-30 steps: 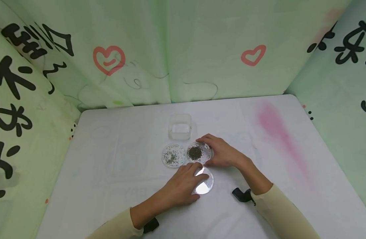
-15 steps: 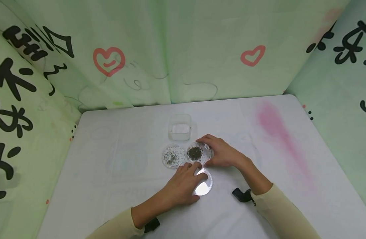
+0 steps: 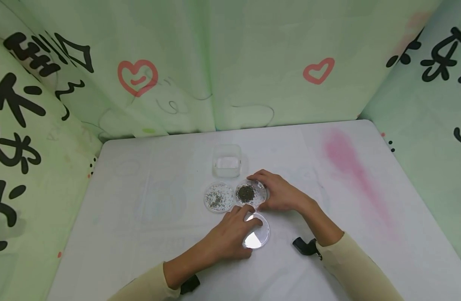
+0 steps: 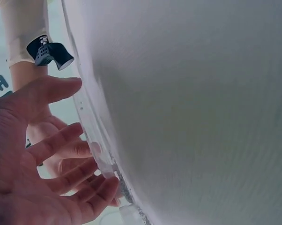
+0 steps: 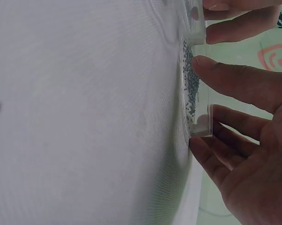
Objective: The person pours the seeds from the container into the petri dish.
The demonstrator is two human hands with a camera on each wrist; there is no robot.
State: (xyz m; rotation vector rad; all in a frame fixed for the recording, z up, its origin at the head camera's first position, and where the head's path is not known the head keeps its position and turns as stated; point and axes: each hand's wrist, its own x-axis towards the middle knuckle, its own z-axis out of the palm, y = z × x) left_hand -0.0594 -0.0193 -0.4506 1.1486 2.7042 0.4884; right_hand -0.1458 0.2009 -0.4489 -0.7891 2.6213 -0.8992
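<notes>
Three round clear petri dishes lie close together on the white cloth. My right hand [image 3: 281, 191] grips the petri dish with a dark heap of fine granules [image 3: 245, 193], thumb and fingers at its rim; the right wrist view shows these granules [image 5: 191, 84] through its side wall. Nearer me, my left hand [image 3: 232, 234] holds the nearest petri dish [image 3: 254, 240] between thumb and fingers, the index finger over its top. That dish is shiny, with no granules visible in it. A petri dish with scattered dark granules [image 3: 218, 197] sits to the left, untouched.
Behind the dishes stands a clear square plastic container [image 3: 226, 161]. White cloth [image 3: 147, 196] covers the table. Green curtains [image 3: 230, 62] with drawings hang at the back and both sides. A black wrist-worn device [image 3: 304, 246] sticks out from the right sleeve.
The nearest petri dish has shifted slightly toward me under my left hand, and the bright reflection on it has changed. My right hand and its dish stay in place.
</notes>
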